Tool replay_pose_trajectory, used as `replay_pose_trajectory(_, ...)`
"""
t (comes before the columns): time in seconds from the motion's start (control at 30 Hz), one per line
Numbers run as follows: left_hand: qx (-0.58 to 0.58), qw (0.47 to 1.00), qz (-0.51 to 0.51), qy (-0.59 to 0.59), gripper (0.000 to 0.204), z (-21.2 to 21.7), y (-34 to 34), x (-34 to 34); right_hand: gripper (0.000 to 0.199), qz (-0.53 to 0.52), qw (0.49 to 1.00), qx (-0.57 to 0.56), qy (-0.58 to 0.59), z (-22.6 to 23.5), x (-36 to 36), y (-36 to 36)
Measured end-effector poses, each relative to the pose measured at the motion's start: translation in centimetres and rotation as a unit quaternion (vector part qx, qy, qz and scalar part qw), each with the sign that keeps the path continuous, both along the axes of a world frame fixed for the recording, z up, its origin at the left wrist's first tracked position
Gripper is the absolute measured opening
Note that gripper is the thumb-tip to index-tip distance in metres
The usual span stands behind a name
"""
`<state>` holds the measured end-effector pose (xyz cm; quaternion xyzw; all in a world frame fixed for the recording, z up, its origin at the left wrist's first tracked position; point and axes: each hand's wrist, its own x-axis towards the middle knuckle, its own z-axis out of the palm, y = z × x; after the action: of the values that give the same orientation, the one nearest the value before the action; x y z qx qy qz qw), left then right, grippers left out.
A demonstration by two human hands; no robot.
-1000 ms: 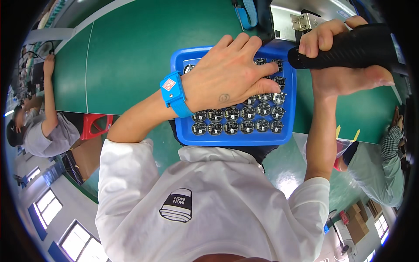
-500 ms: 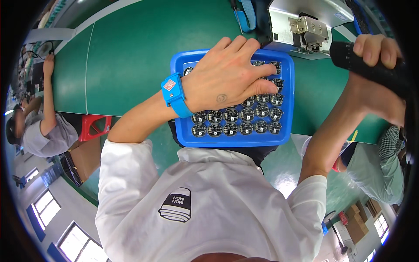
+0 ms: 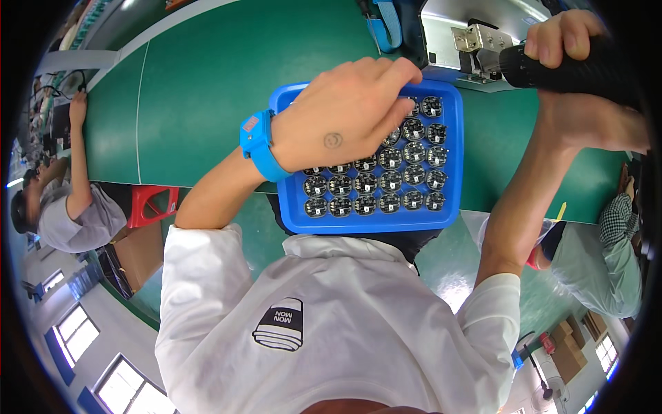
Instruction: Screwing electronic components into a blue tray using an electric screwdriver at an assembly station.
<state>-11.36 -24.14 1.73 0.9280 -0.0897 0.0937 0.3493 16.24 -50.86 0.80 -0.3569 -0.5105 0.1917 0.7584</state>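
Note:
A blue tray (image 3: 452, 172) lies in front of me, holding rows of small round black circuit boards (image 3: 390, 181). My left hand (image 3: 352, 103), with a blue wrist strap (image 3: 256, 135), is over the tray's upper left and middle. Its fingers are curled inward, and the thumb points at the boards in the upper right. Whatever may be under those fingers is hidden. At the upper right, my right hand (image 3: 567, 36) is wrapped round a thick black cylindrical tool (image 3: 552, 69) with a ridged end. The tool's far part goes dark at the picture's rim.
A metal device with a bracket (image 3: 476, 41) stands on the green table (image 3: 207, 90) behind the tray. Beside it lies a blue strap (image 3: 386, 27). Co-workers sit at left (image 3: 83, 214) and right (image 3: 593, 262). A red stool (image 3: 148, 205) stands by the left one.
My left hand has drawn back leftward from the tray's upper right, its index finger and thumb now bent in. My right hand and the black tool have shifted up and slightly left.

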Motion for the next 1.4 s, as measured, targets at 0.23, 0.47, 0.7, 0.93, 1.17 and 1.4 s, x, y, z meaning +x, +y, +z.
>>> replay_pose_trajectory(0.23,0.029,0.999,0.025,-0.029,0.020,-1.0,1.2,0.5,0.125,0.007,1.000,0.001,-0.002,1.9,-8.5,5.4)
replay_pose_trajectory(0.47,0.020,0.999,0.028,-0.034,0.020,-1.0,1.0,0.7,0.126,-0.009,1.000,0.000,-0.004,2.9,-13.7,8.8)
replay_pose_trajectory(0.7,0.016,0.999,0.021,-0.043,0.021,-1.0,0.9,0.8,0.126,0.007,0.999,-0.013,0.045,3.2,-14.4,8.8)
replay_pose_trajectory(0.93,-0.017,0.996,-0.070,-0.049,0.023,-0.4,0.5,0.3,0.124,0.003,0.999,-0.003,0.046,2.8,-14.7,9.0)
replay_pose_trajectory(1.17,0.102,0.993,-0.057,-0.004,0.030,-0.5,0.3,-0.1,0.122,0.025,0.999,0.007,0.041,2.2,-14.4,9.9)
replay_pose_trajectory(1.4,0.107,0.992,-0.058,0.009,0.030,-0.3,-0.3,0.5,0.121,0.029,0.999,0.016,0.032,1.9,-13.9,9.5)
